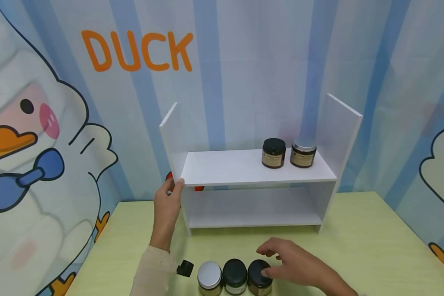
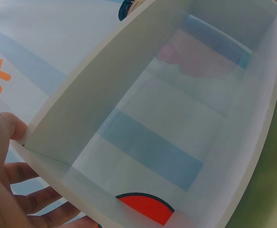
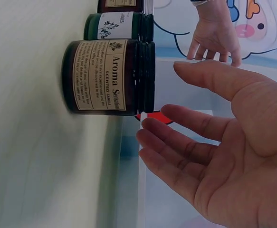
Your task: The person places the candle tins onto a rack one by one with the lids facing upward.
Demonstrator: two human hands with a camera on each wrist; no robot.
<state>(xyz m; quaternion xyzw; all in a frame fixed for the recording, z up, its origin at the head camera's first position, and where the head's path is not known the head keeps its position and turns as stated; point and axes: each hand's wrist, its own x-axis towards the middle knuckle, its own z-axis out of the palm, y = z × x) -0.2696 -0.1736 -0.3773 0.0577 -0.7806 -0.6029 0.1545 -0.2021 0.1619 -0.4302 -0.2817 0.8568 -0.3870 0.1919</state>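
Where right hand point(image 1: 293, 263) hovers, rightmost front jar point(image 1: 257, 281) just below

Orange "DUCK" on striped backdrop point(image 1: 259, 74); "Aroma Sensation", "SCENTED CANDLE" on front label point(image 3: 100, 76) of brown jar point(image 3: 109, 78).

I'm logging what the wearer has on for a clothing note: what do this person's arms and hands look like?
The left hand and right hand are bare; no gloves or rings show. The left sleeve is plain beige. A small black block shows beside it, whether attached is unclear. The right sleeve cannot be clearly made out.
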